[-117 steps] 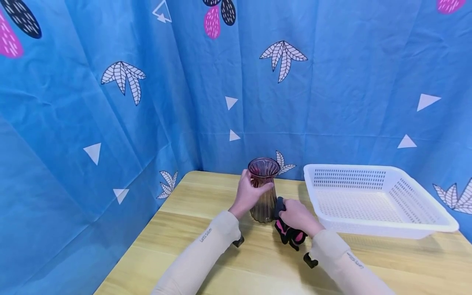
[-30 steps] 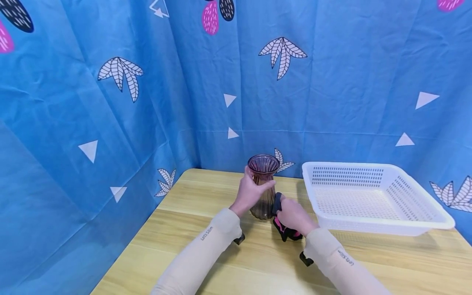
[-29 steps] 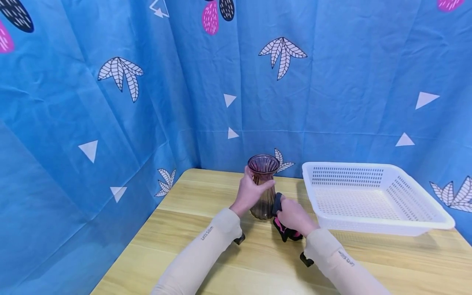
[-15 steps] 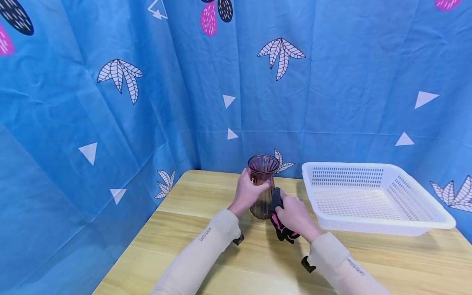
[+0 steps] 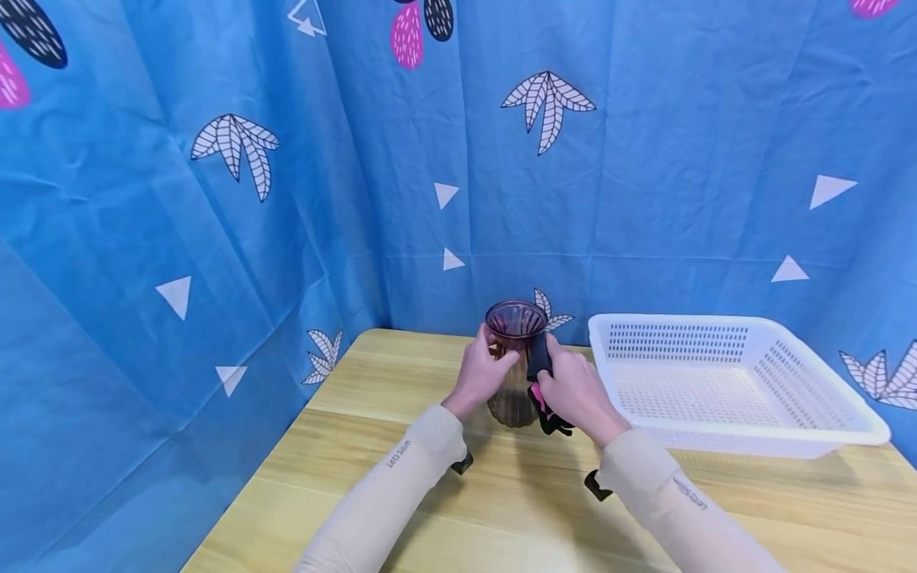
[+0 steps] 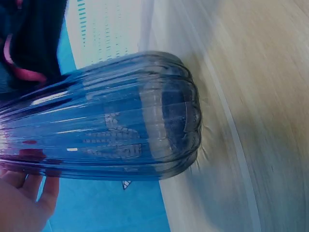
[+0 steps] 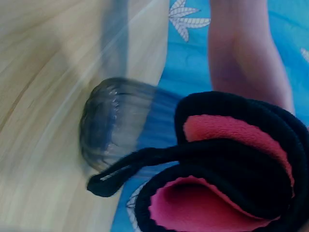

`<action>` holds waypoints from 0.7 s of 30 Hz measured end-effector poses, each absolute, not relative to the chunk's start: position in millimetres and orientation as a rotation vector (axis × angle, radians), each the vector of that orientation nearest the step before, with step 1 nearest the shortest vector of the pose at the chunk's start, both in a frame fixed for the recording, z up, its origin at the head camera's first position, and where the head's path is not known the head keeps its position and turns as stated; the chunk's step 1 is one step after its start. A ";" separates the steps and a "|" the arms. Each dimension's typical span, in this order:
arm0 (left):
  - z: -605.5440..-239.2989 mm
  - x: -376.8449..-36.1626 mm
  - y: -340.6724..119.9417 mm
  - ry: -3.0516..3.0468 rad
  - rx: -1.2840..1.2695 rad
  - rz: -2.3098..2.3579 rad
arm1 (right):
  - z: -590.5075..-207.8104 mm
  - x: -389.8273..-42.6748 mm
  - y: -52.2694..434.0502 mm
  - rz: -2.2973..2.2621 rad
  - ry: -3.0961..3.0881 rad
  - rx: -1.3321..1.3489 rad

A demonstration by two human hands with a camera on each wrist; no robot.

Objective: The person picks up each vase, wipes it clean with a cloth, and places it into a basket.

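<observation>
A ribbed, tinted glass vase (image 5: 512,358) stands upright on the wooden table (image 5: 372,414) near its back edge. My left hand (image 5: 481,372) grips the vase around its neck from the left. My right hand (image 5: 573,391) holds a black and pink cloth (image 5: 542,380) pressed against the vase's right side, just below the rim. In the left wrist view the vase (image 6: 120,121) fills the frame, with the cloth (image 6: 29,43) behind it. In the right wrist view the folded cloth (image 7: 227,164) sits in front of the vase (image 7: 116,125).
A white perforated plastic basket (image 5: 723,390) sits on the table right of the vase, close to my right hand. Blue patterned fabric (image 5: 215,199) hangs behind and to the left. Bare tabletop lies in front of my arms.
My right hand has lifted the cloth from the table beside the vase's base up along its right side to near the rim. The left hand keeps its grip on the neck.
</observation>
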State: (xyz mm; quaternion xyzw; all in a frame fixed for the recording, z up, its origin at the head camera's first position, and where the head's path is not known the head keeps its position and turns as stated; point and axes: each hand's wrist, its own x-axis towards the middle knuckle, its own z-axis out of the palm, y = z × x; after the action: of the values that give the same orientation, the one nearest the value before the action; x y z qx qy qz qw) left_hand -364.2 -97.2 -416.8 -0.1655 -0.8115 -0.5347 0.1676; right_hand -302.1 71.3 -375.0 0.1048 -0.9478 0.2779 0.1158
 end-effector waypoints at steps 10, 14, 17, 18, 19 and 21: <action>-419.9 -364.1 -90.8 -2.277 -0.492 -1.680 | -418.9 -320.3 74.0 0.759 -2.981 0.312; -418.4 -363.9 -89.6 -2.276 -0.424 -1.632 | -436.2 -319.3 75.9 0.734 -3.033 0.326; -418.3 -364.3 -90.2 -2.290 -0.392 -1.573 | -441.6 -317.4 77.3 0.718 -3.043 0.322; -418.5 -364.6 -90.5 -2.296 -0.380 -1.546 | -442.1 -316.6 77.6 0.720 -3.045 0.316; -418.6 -364.9 -90.8 -2.300 -0.368 -1.518 | -442.1 -315.7 77.9 0.722 -3.047 0.312; -418.6 -366.0 -91.3 -2.297 -0.371 -1.478 | -441.2 -313.0 78.5 0.734 -3.050 0.310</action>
State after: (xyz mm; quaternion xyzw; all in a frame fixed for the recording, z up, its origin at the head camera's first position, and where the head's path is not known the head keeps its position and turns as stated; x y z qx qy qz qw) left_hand -366.0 -91.3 -418.6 -0.1322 -0.8179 -0.5262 0.1915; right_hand -313.0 78.5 -441.2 0.0984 -0.9675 0.2329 -0.0055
